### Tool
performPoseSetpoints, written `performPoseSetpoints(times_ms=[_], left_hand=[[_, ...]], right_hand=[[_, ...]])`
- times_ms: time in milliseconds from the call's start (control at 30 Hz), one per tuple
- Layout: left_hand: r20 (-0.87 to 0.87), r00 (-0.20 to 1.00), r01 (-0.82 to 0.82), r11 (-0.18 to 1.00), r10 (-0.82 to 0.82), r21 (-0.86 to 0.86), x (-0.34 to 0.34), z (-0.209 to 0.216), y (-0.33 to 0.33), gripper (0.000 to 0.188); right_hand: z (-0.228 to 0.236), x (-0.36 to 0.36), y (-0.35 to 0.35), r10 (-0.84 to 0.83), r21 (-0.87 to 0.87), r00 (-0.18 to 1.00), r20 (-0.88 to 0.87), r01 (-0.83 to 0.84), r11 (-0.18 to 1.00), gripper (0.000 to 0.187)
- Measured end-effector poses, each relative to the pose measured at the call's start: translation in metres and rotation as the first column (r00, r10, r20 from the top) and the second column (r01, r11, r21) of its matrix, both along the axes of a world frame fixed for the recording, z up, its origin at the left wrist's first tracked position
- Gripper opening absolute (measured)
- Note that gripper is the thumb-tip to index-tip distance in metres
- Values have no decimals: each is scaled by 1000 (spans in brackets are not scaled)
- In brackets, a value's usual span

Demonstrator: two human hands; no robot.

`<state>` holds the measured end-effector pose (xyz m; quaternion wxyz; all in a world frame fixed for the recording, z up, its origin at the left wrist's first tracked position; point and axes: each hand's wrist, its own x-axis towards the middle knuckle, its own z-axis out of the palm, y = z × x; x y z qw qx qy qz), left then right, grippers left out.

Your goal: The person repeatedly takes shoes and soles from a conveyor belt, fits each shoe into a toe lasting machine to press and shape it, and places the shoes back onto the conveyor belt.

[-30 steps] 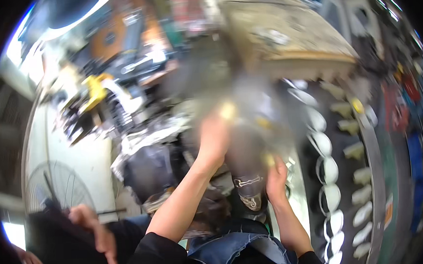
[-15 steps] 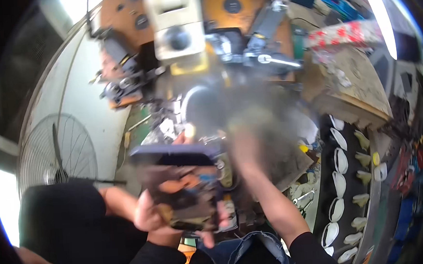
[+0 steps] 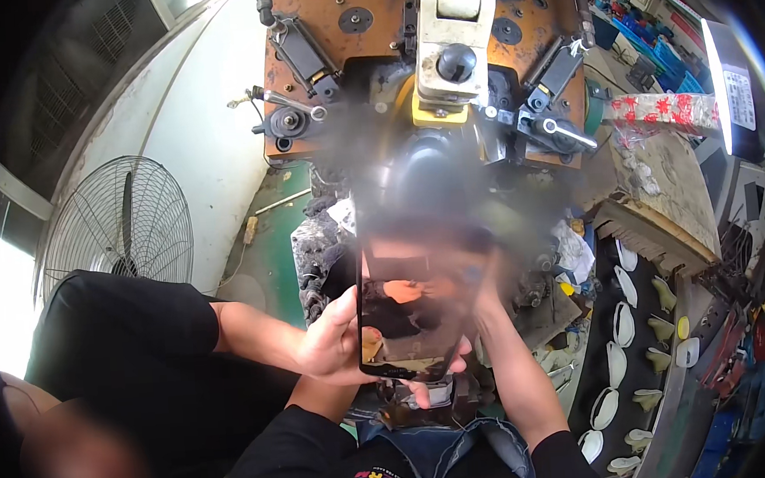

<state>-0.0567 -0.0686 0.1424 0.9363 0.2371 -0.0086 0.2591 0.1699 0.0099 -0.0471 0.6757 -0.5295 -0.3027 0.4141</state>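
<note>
**Phone shifted over the person's working hands**

Gripped by a co-worker's hand, it now masks the left hand and right hand, partly visible half a second earlier. Dark rounded piece: immediately on the person's side of the machine head, long axis apparently running from that head toward the wearer. Right forearm shows nearer the head than left forearm. Whether fingers clamp the piece or stand apart cannot be told; blur veils its outline, the phone its lower end.
</note>
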Motion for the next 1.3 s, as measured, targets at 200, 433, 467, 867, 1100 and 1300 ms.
performPoseSetpoints(times_ms=[200,433,467,867,1100,1300], left_hand=[[7,1000,-25,999,25,32,7,-1,3,83],[-421,590,-671,709,689,217,47,-93,73,43],[-488,406,-731,595,773,334,62,-129,100,37],[-570,144,-753,463,809,468,75,-109,122,15],[-591,117,-712,482,798,510,72,-119,133,13],[-603,128,-747,477,787,464,74,-102,132,14]], right_hand=[[47,-14,-17,-81,-130,996,29,84,988,23],[81,-33,-12,-160,-59,984,-75,156,986,21],[62,-25,-5,-133,-27,977,-164,130,991,21],[74,-36,5,-171,-195,984,-44,159,968,26],[58,-34,11,-155,-172,983,-101,136,976,28],[61,-39,16,-172,-166,979,-111,152,974,29]])
